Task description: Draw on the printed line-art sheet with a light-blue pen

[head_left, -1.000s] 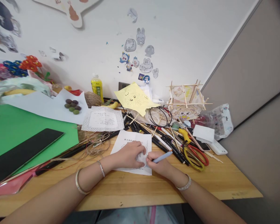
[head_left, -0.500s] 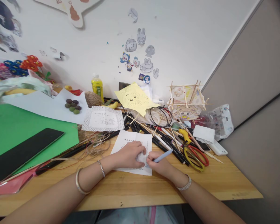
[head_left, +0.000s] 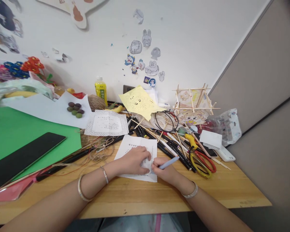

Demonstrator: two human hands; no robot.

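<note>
A white sheet of paper point(head_left: 137, 140) with printed characters and a line drawing lies in front of me. My left hand point(head_left: 135, 160) rests spread on it, fingers apart, covering much of the drawing. At the sheet's right edge my right hand point(head_left: 164, 169) grips a light blue pen point(head_left: 169, 162) between thumb and fingers. The pen's tip is hidden by the fingers, close to the wavy border on the right. Just beyond, another printed sheet point(head_left: 107, 123) with a patterned border lies among the clutter.
Several black markers point(head_left: 177, 151), wooden sticks and yellow-handled scissors point(head_left: 201, 164) lie to the right. Behind stand a stick frame point(head_left: 192, 106) and a yellow bottle point(head_left: 101, 90). A green sheet point(head_left: 70, 140) carries a dark phone-like slab point(head_left: 26, 159) on the left.
Almost nothing differs. The pen and right hand have shifted very slightly, while the left hand stays flat on the paper.
</note>
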